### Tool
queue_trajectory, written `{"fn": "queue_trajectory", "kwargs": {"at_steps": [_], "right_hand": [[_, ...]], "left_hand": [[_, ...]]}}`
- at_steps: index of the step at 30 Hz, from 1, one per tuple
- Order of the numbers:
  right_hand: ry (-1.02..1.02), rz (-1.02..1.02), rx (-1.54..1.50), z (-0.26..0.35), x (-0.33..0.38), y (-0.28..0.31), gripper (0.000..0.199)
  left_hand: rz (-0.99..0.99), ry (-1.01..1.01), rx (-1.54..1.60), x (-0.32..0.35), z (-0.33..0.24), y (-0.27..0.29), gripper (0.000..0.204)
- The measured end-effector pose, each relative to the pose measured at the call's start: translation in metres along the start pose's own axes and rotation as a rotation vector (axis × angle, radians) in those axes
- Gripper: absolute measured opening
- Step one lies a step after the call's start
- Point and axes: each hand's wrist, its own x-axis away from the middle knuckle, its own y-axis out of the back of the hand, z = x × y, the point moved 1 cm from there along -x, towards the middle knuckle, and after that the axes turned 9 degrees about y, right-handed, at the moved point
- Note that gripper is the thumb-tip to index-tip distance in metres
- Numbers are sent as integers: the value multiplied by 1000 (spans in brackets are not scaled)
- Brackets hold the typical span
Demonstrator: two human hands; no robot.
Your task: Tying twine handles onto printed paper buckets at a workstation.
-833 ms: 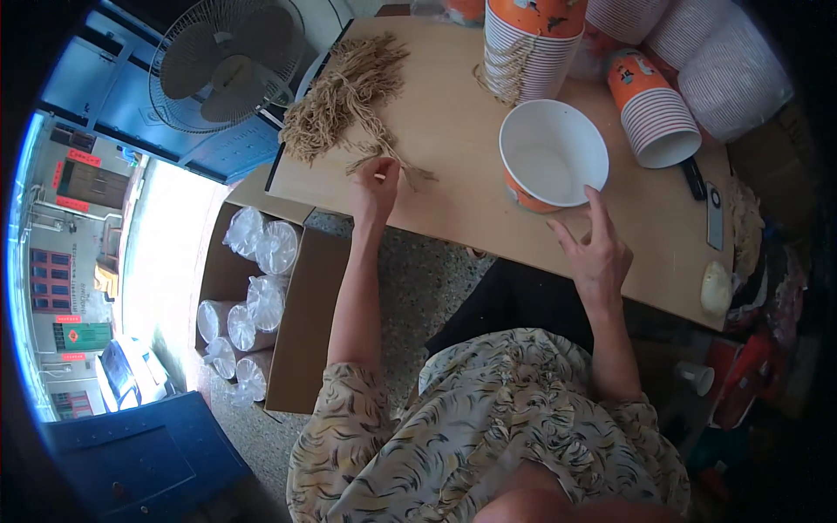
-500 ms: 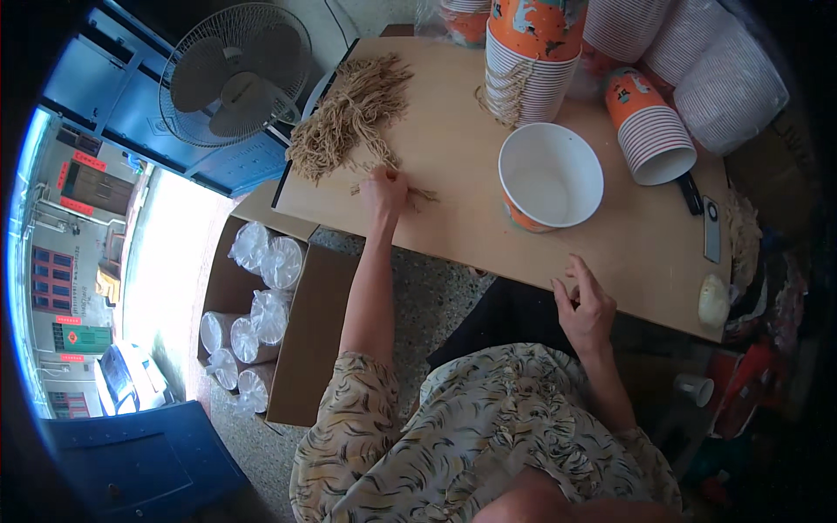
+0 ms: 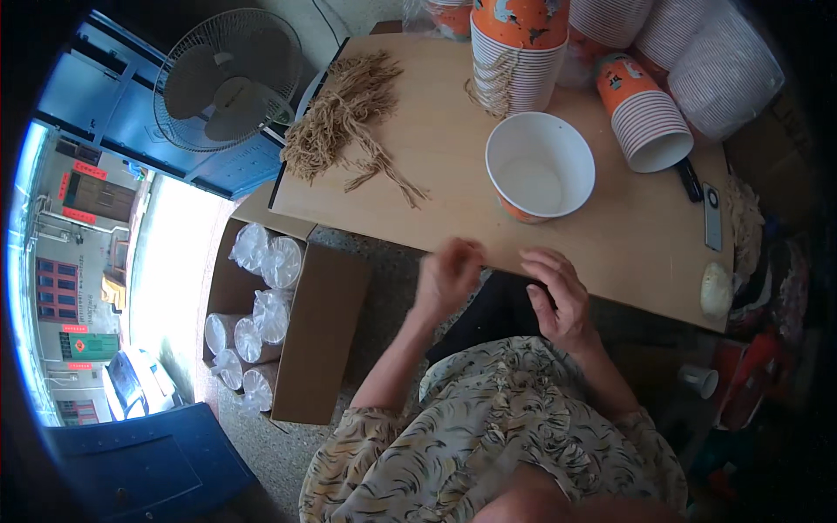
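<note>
Head view: both hands meet just off the table's near edge. Left hand blurred, grip unclear; right hand loosely curled, holding nothing visible. Keep fingers close, steady, near the bucket.

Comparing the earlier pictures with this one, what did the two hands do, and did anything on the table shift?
The left hand drew back from the pile of brown paper cords to the near table edge, close to the body. The right hand left the white paper bucket and came in beside it. Whether either holds a cord is too blurred to tell. Bucket, cord pile and cup stacks stayed put.
</note>
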Motion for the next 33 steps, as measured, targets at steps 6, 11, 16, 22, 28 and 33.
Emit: {"fn": "queue_trajectory", "kwargs": {"at_steps": [6,11,16,22,28,33], "right_hand": [[-101,207,-254,-3,-2,5,31],[-509,348,-579,-13,28,18,24],[-613,87,-661,-10,38,53,24],[-667,-69,-698,-12,48,67,23],[-470,37,3,-21,57,53,17],[-374,6,-316,1,30,42,30]], "left_hand": [[351,-201,-106,49,-63,-24,13],[382,-303,-193,39,-73,-15,14],[469,-145,-159,30,-61,1,5],[490,-98,93,24,-54,-7,8],[414,-191,-129,24,-62,-26,9],[355,-375,-230,32,-79,-44,7]]}}
